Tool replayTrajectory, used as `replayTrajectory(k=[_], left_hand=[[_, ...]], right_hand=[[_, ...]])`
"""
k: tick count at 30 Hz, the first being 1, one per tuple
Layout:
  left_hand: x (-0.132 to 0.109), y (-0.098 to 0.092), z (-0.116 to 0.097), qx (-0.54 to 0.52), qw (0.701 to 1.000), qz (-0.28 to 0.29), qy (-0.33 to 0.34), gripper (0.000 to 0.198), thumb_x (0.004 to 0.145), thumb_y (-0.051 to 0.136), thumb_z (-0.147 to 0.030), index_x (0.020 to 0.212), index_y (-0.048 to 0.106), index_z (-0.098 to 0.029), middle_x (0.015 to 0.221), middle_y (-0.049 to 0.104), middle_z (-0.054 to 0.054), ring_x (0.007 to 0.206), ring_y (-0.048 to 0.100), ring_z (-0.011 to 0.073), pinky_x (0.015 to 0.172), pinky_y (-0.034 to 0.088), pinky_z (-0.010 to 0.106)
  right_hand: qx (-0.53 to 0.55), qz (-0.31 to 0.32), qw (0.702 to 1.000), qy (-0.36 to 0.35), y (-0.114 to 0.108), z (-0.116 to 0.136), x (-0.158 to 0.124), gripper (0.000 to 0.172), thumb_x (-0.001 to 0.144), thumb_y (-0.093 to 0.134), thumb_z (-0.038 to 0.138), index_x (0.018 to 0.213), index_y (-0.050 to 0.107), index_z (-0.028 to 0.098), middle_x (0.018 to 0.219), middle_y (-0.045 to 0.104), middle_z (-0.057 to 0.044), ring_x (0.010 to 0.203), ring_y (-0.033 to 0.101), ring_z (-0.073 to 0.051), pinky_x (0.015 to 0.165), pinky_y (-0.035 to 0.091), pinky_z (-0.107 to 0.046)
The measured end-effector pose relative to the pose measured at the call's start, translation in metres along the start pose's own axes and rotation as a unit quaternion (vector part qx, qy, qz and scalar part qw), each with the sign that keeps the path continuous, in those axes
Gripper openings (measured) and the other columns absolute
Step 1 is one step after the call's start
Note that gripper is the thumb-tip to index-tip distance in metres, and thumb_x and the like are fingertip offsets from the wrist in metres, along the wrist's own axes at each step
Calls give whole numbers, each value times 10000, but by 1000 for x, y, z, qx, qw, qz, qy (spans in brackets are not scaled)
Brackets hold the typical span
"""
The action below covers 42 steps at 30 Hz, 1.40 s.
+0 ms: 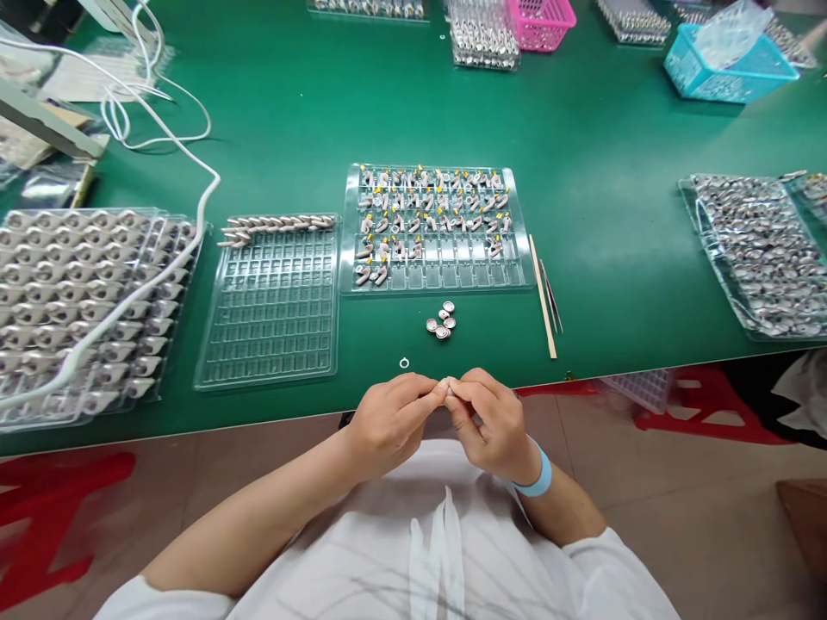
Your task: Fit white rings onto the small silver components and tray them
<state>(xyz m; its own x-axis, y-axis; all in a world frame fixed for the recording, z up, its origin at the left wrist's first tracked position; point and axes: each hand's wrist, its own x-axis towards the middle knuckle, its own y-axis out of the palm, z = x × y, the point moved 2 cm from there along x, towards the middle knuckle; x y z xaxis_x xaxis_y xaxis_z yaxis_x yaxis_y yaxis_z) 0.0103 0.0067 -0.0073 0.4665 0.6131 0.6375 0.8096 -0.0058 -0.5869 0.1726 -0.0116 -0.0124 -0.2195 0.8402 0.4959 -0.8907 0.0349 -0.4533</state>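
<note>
Whitish and mostly hidden, a small part (448, 390) sits, as I see it, pinched between closed fingertips of the left hand (391, 422) and right hand (492, 424), near the green table's edge.

A green tabletop (277, 112) spans the view. At its far side sits a pink perforated basket (541, 24); at far right, a turquoise basket (724, 82) holds a crumpled clear plastic bag (733, 34). A white cable (216, 179) loops down the left side. Below, red plastic shapes (71, 472) stand at both sides on the brownish tiled floor (698, 508).
</note>
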Motion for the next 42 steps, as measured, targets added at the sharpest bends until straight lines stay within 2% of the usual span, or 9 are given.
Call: replayTrajectory(k=[5, 11, 17, 23, 28, 33, 37, 42], left_hand=[[15, -8, -2, -42, 999, -3, -5, 362, 873, 511, 6, 1193, 590, -144, 903, 727, 112, 796, 686, 168, 647, 572, 269], [21, -12, -3, -54, 998, -17, -2, 285, 876, 589, -38, 1142, 610, -135, 887, 745, 96, 819, 706, 169, 691, 591, 282], [18, -10, -2, -28, 999, -6, 24, 261, 881, 598, -76, 1132, 621, -145, 902, 737, 95, 824, 694, 171, 704, 605, 298], [16, -8, -2, -50, 998, -15, 23, 286, 851, 609, -38, 1127, 627, -114, 905, 735, 105, 826, 688, 185, 703, 611, 310], [14, -7, -2, -55, 998, -22, 13, 283, 854, 600, -34, 1124, 628, -116, 910, 737, 111, 825, 689, 185, 699, 607, 309], [16, -7, -4, -64, 997, -32, -2, 283, 851, 602, -20, 1116, 629, -118, 893, 740, 105, 817, 699, 176, 715, 599, 301], [18, -7, -7, -73, 996, -55, -21, 309, 854, 604, -21, 1136, 618, -145, 904, 741, 91, 829, 696, 168, 707, 594, 290], [16, -6, -8, -75, 994, -72, -25, 341, 823, 628, 12, 1134, 621, -129, 886, 734, 98, 807, 689, 169, 696, 585, 296]], right_hand=[[70, -36, 996, 29, -9, 4, 6, 306, 850, 596, 49, 1123, 614, 186, 856, 624, -62, 720, 563, -148, 572, 489, -270], [142, -1, 986, 86, -18, -2, 6, 330, 871, 608, 79, 1170, 656, 212, 936, 676, -72, 860, 634, -177, 700, 547, -316], [247, 1, 955, 163, -19, -7, 1, 272, 896, 606, 133, 1128, 698, 241, 915, 654, -59, 709, 623, -131, 537, 532, -245], [286, 6, 939, 191, -18, -6, 3, 247, 904, 603, 145, 1095, 717, 251, 906, 635, -50, 634, 611, -109, 511, 534, -242], [269, -2, 944, 191, -16, -6, 2, 240, 903, 601, 151, 1090, 715, 249, 915, 640, -49, 618, 608, -105, 510, 541, -240], [183, -4, 971, 155, -16, 0, 3, 221, 916, 581, 201, 1105, 695, 218, 898, 673, -66, 758, 634, -158, 622, 561, -285], [167, -5, 975, 147, -16, 4, 6, 240, 897, 619, 223, 1128, 682, 223, 924, 674, -65, 796, 633, -162, 662, 562, -290], [138, -23, 981, 132, -14, 5, 7, 260, 884, 630, 168, 1129, 686, 233, 911, 684, -59, 819, 647, -166, 681, 565, -291]])
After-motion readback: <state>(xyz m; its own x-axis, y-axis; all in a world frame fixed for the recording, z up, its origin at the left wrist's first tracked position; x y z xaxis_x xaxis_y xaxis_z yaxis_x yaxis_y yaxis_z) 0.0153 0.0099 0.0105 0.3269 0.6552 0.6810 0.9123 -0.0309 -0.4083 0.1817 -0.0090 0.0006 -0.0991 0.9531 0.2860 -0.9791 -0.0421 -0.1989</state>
